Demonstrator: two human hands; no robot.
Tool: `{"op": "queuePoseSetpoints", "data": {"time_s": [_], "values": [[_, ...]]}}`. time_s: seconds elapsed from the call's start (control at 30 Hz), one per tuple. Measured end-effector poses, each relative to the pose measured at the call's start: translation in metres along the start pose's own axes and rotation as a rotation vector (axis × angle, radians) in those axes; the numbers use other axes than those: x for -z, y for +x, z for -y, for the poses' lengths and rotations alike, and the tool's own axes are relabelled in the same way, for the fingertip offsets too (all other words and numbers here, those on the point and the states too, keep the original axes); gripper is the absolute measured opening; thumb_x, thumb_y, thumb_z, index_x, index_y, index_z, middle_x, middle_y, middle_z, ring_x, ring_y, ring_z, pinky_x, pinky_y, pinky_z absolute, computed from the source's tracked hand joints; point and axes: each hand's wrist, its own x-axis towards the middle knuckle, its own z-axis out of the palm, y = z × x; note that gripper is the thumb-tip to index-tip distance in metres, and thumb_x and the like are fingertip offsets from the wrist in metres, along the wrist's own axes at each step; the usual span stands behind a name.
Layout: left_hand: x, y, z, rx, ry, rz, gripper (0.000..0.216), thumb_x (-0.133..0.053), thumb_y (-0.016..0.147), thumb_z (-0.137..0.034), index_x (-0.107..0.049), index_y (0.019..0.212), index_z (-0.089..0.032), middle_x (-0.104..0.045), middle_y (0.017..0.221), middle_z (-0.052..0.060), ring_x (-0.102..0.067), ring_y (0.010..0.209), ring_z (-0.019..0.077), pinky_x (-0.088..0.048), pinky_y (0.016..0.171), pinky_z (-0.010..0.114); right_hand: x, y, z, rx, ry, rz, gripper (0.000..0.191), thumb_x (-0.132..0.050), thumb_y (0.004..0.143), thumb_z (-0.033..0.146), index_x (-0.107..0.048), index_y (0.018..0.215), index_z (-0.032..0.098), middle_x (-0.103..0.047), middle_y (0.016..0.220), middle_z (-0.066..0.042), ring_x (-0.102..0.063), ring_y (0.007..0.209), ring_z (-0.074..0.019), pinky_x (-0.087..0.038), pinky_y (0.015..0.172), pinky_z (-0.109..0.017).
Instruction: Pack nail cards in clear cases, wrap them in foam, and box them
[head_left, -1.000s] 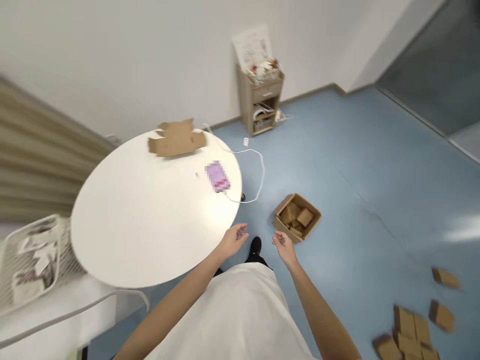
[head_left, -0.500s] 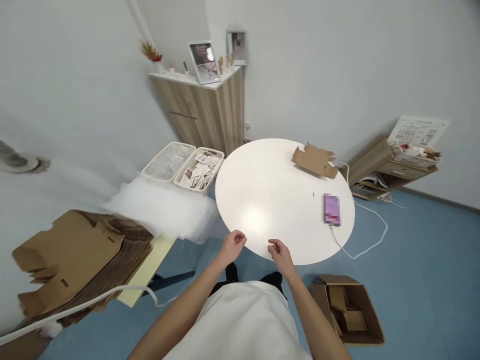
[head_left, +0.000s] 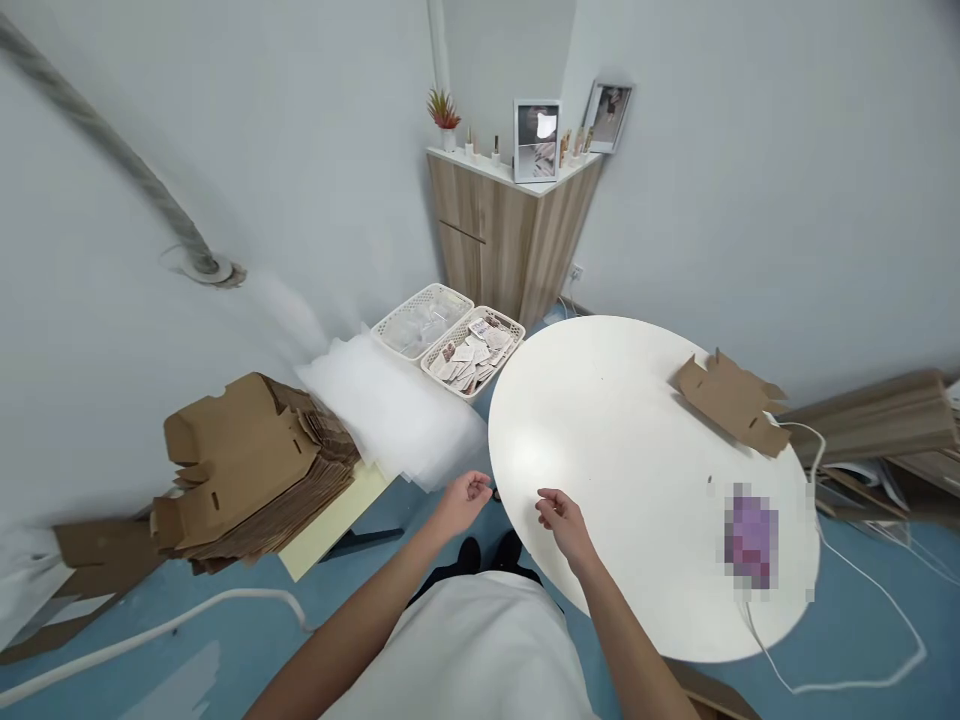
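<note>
My left hand hovers just off the near left edge of the round white table, its fingers loosely curled with nothing visible in them. Over the table's near left part is my right hand, half curled and also bare, with thumb and fingers apart. A flat die-cut cardboard box blank lies at the table's far right. Closer in on that side is a purple pixelated item. To my left rises a stack of folded cardboard blanks, with white foam sheets beyond it.
Two white baskets, one with clear bags and one with small cards, stand left of the table. A wooden cabinet fills the corner. A white cable runs along the right floor. A white hose lies at lower left.
My view has swung left, so the table, cabinet and baskets sit farther right in it. Both hands stay curled and bare; the left is now off the table's edge.
</note>
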Motion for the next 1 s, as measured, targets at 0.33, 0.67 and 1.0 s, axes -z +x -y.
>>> {"op": "queuePoseSetpoints", "data": {"time_s": [0.33,0.67,1.0], "values": [[0.047,0.054,-0.007,0.042,0.115,-0.163,0.029,-0.054,0.073,-0.038,-0.059,0.096,-0.021,-0.062,0.086,0.004,-0.057,0.073,0.0151,-0.046,0.067,0.028,-0.031,0.077,0.046,0.029,-0.072,0.166,0.031,-0.054,0.071,0.039,-0.058,0.095,0.02,-0.059,0.077,-0.001,-0.055,0.066,-0.0138,-0.044,0.067,-0.031],[0.117,0.168,-0.007,-0.028,0.217,-0.218,0.03,-0.055,0.074,-0.03,-0.056,0.102,-0.019,-0.059,0.106,0.008,-0.059,0.085,0.0173,-0.05,0.07,0.029,-0.102,0.161,0.101,0.054,-0.191,0.175,0.03,-0.053,0.072,0.035,-0.058,0.098,0.021,-0.06,0.089,-0.003,-0.055,0.075,-0.0144,-0.045,0.072,-0.031],[0.142,0.27,0.004,0.068,0.246,-0.047,0.049,-0.053,0.072,-0.019,-0.045,0.12,-0.016,-0.05,0.124,0.011,-0.047,0.114,0.0225,-0.038,0.093,0.034,-0.155,0.25,0.124,0.105,-0.323,0.191,0.043,-0.061,0.067,0.039,-0.056,0.106,0.025,-0.044,0.126,-0.006,-0.045,0.112,-0.0207,-0.037,0.091,-0.035]]}}
